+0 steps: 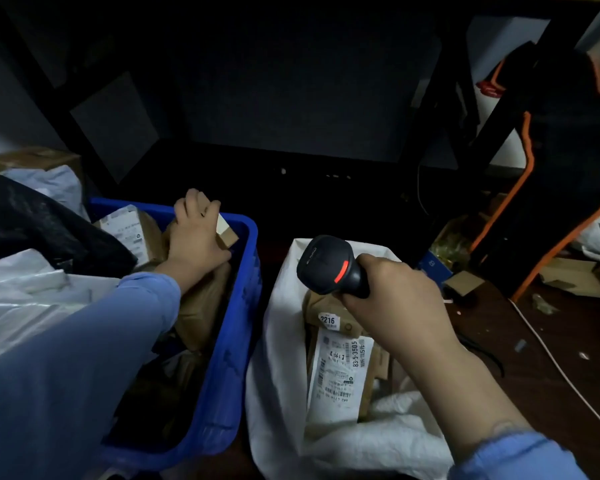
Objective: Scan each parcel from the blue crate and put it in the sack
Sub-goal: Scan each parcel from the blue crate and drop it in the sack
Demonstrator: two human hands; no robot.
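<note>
as left hand (191, 237) grips it, parcel (227, 236) brown cardboard

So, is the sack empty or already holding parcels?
Already holding some: a labelled brown parcel lies inside the open sack, under the scanner in the right hand.

Dim, cool light reaches only the foreground, where the white sack (278, 341) and the printed labels (340, 372) inside it are the brightest parts, while the shelving (433, 126) behind sinks into near black. A red band glows on the scanner (329, 268). The wide lens bends straight lines toward the edges, and shadowed detail is soft and grainy
</note>
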